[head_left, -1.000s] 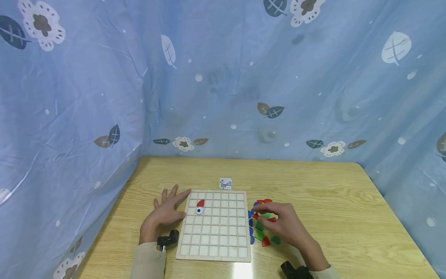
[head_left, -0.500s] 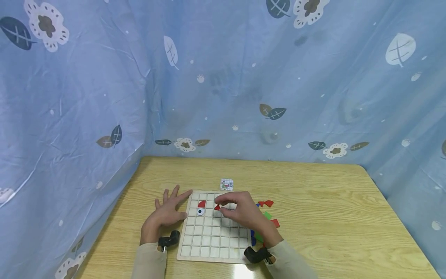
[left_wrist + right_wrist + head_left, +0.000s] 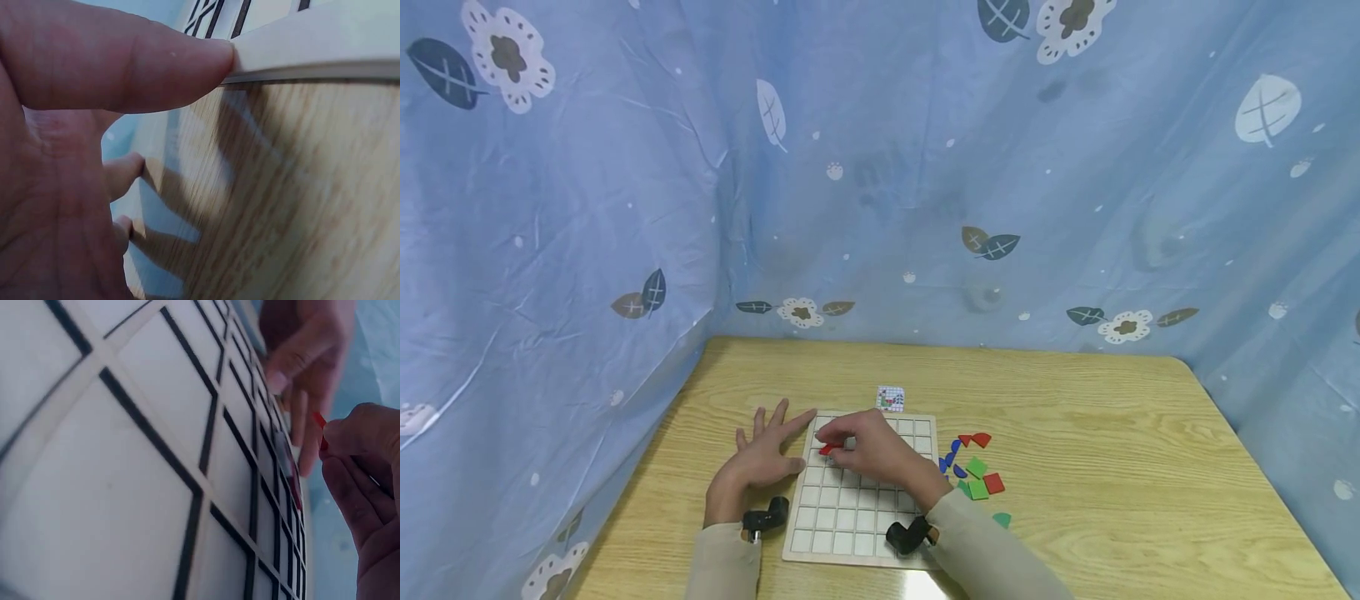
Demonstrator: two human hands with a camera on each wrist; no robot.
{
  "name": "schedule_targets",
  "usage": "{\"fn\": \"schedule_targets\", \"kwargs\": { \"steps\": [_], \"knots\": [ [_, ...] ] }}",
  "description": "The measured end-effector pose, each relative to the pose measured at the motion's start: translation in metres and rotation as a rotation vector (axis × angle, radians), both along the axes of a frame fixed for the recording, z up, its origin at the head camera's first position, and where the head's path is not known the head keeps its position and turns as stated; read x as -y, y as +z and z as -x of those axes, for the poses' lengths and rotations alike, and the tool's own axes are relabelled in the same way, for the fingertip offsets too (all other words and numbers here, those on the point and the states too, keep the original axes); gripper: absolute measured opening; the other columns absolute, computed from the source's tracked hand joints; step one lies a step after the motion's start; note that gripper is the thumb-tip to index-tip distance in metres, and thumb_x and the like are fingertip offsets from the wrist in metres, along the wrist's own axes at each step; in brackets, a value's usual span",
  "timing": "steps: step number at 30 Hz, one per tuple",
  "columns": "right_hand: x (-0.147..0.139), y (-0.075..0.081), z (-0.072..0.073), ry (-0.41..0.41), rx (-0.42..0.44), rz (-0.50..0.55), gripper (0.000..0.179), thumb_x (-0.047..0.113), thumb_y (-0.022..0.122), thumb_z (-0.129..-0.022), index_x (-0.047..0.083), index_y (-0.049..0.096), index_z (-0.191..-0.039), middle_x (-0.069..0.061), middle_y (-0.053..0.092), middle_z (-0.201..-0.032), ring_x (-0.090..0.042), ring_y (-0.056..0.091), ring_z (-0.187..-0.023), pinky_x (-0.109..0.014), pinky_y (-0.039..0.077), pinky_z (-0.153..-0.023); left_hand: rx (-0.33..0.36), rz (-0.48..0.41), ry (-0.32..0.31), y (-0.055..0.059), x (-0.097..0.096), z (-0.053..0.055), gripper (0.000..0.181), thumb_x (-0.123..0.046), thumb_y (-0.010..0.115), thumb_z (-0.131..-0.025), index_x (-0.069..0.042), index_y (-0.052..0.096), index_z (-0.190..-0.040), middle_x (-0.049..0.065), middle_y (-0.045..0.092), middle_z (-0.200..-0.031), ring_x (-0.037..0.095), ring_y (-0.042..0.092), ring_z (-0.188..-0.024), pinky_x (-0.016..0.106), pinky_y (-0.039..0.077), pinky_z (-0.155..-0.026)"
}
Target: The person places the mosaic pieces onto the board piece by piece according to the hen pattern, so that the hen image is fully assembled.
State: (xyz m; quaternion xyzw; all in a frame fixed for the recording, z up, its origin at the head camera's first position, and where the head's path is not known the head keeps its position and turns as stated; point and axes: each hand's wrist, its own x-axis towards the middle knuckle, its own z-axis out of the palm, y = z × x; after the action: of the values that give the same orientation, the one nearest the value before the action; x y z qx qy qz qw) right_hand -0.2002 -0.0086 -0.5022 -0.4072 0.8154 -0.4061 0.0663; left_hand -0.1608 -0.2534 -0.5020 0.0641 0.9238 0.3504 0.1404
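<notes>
My right hand point(image 3: 876, 450) pinches a small red tile point(image 3: 828, 449) between thumb and fingertips, over the upper left squares of a pale wooden grid board point(image 3: 850, 521). In the right wrist view this red tile point(image 3: 323, 428) is held edge-on above the board. Beyond it, a red tile point(image 3: 295, 490) and a white tile point(image 3: 282, 453) lie in the grid; in the head view my right hand mostly covers them. My left hand point(image 3: 760, 460) rests along the board's left side with fingers spread. Its thumb point(image 3: 181, 69) presses the board's edge.
Loose red, green and blue tiles point(image 3: 977, 489) lie scattered right of the board, partly hidden by my right forearm. A small printed pattern card point(image 3: 891, 398) lies behind the board. A blue patterned curtain point(image 3: 880, 208) surrounds the wooden table point(image 3: 1075, 433).
My right hand picked up a red tile from the loose ones and carried it left across the board to its upper left squares. The left hand has stayed at the board's edge.
</notes>
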Motion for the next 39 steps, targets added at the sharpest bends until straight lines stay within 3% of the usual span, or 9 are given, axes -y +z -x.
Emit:
{"fn": "schedule_targets", "kwargs": {
  "steps": [7, 16, 23, 31, 39],
  "knots": [
    [0.014, -0.002, 0.002, 0.055, -0.082, -0.057, 0.03, -0.003, 0.076, -0.096, 0.006, 0.081, -0.124, -0.005, 0.085, -0.113, -0.01, 0.08, -0.104, -0.02, 0.061, -0.091, -0.003, -0.011, -0.002, 0.0, 0.0, -0.002, 0.083, -0.01, 0.077, -0.094, -0.021, 0.045, -0.169, 0.027, 0.001, -0.183, 0.062, -0.018, -0.163, 0.089, -0.018, -0.116],
    [0.024, -0.001, 0.0, 0.087, -0.255, -0.191, 0.024, 0.006, 0.079, -0.099, 0.013, 0.083, -0.121, 0.003, 0.085, -0.112, -0.003, 0.078, -0.1, -0.013, 0.058, -0.088, 0.001, -0.01, 0.004, 0.003, -0.002, -0.003, 0.082, -0.01, 0.076, -0.094, -0.021, 0.045, -0.169, 0.027, 0.001, -0.183, 0.062, -0.018, -0.163, 0.089, -0.018, -0.116],
    [0.022, 0.0, 0.001, 0.058, -0.231, -0.167, 0.026, 0.003, 0.073, -0.101, 0.015, 0.084, -0.121, 0.005, 0.085, -0.11, 0.004, 0.075, -0.096, -0.01, 0.055, -0.084, 0.005, -0.018, 0.002, 0.002, -0.001, -0.002, 0.082, -0.009, 0.075, -0.094, -0.021, 0.044, -0.169, 0.026, 0.0, -0.183, 0.062, -0.019, -0.163, 0.089, -0.019, -0.116],
    [0.023, 0.002, -0.001, 0.116, -0.242, -0.172, 0.033, -0.002, 0.065, -0.104, 0.018, 0.085, -0.121, 0.005, 0.085, -0.115, 0.0, 0.076, -0.103, -0.01, 0.055, -0.09, 0.0, -0.004, 0.009, 0.003, -0.003, -0.002, 0.083, -0.01, 0.077, -0.093, -0.022, 0.046, -0.169, 0.026, 0.001, -0.183, 0.062, -0.017, -0.163, 0.089, -0.018, -0.116],
    [0.022, 0.002, -0.003, 0.12, -0.264, -0.181, 0.033, -0.002, 0.064, -0.105, 0.018, 0.085, -0.12, 0.006, 0.085, -0.114, 0.0, 0.076, -0.104, -0.011, 0.056, -0.091, -0.001, 0.008, 0.013, 0.004, -0.004, -0.001, 0.082, -0.011, 0.077, -0.094, -0.021, 0.045, -0.169, 0.026, 0.002, -0.183, 0.062, -0.017, -0.163, 0.089, -0.018, -0.116]
  ]
}}
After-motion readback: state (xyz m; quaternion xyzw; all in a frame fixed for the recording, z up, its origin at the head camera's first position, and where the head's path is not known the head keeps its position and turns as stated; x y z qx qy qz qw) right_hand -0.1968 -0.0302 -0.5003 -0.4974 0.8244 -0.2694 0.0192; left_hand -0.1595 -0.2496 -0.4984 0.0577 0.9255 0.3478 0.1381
